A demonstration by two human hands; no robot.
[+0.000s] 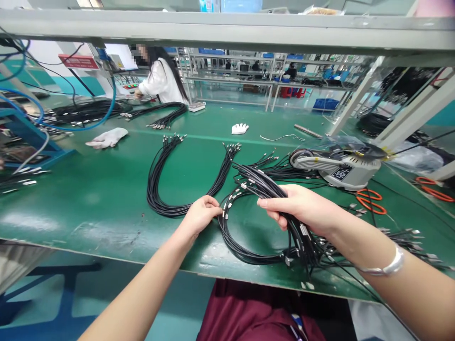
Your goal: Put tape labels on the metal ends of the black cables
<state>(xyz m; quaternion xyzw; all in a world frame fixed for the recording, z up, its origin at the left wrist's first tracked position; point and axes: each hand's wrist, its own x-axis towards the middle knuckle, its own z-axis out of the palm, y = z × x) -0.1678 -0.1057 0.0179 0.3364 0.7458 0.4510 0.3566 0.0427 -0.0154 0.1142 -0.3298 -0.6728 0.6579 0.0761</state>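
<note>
My right hand (305, 207) is closed round a thick bundle of thin black cables (261, 185) with small metal connectors, held a little above the green table (88, 194). My left hand (202, 214) pinches the looped part of those cables near several metal ends (227, 204). The loop (245, 253) sags onto the table near its front edge. A separate U-shaped bundle of black cables (167, 187) lies flat on the table just left of my left hand.
A grey tape dispenser (337, 166) and orange-handled scissors (371, 201) lie to the right. White gloves (106, 138) (240, 128) rest farther back. A person in white (161, 78) works at the far left beside more cable bundles (85, 112). A shelf beam (227, 28) runs overhead.
</note>
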